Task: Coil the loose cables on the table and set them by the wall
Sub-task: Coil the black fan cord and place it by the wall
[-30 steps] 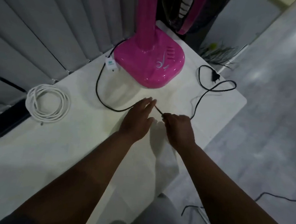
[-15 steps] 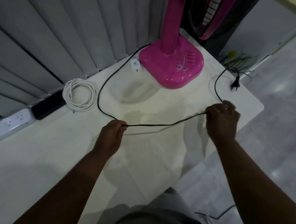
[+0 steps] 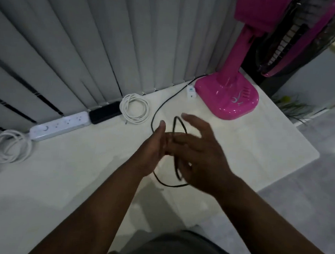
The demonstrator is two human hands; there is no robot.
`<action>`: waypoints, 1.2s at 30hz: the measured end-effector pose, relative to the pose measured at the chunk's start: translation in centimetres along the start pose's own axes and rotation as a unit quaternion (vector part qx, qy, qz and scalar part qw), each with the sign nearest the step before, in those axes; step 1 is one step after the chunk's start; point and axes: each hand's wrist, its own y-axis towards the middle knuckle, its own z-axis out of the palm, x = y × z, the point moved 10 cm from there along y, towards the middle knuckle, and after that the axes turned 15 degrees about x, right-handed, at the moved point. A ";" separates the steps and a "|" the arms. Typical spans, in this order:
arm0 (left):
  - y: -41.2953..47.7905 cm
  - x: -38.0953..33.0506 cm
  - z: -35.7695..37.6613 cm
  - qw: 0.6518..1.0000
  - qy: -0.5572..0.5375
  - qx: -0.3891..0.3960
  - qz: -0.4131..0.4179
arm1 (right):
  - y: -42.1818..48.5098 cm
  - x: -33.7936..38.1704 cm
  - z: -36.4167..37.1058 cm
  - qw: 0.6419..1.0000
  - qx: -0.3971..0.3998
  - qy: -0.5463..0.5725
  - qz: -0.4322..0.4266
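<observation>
The white table [image 3: 259, 152] runs along a wall of grey vertical blinds [image 3: 89, 43], with a pink fan [image 3: 229, 95] standing at its far right corner. Over the middle, the left hand [image 3: 151, 151] stands edge-on with fingers straight. The right hand [image 3: 204, 158] is just beside it, fingers spread and blurred. Against the blinds lie a white power strip [image 3: 61, 125], its own white lead [image 3: 10, 146] bunched at the left, a coiled white cable [image 3: 134, 108] and a black box [image 3: 104, 112]. The black cable [image 3: 175, 125] comes from the fan base, curves across the table and rises in loops between the hands. I cannot tell whether the left hand grips it. A small white adapter [image 3: 191, 91] lies by the fan.
</observation>
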 end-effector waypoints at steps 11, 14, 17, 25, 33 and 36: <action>-12.3 -4.5 -10.0 0.913 -0.274 -0.249 0.170 | -4.4 3.8 12.3 0.886 0.213 0.360 0.199; -16.9 -3.8 -14.6 0.878 -0.280 -0.337 0.194 | -6.2 1.8 14.7 0.852 0.278 0.358 0.261; -21.5 -2.7 -17.9 0.847 -0.275 -0.400 0.215 | -7.3 1.4 16.6 0.847 0.373 0.281 0.253; -27.5 -2.9 -22.0 0.872 -0.224 -0.362 0.242 | -11.9 -2.0 19.4 0.840 0.502 0.035 0.201; -30.3 -2.9 -21.7 0.865 -0.220 -0.364 0.266 | -12.3 -7.7 19.1 0.743 0.337 0.261 0.517; -29.4 -2.2 -19.8 0.889 -0.134 -0.393 0.194 | -8.0 -5.8 19.5 0.676 0.161 0.447 0.564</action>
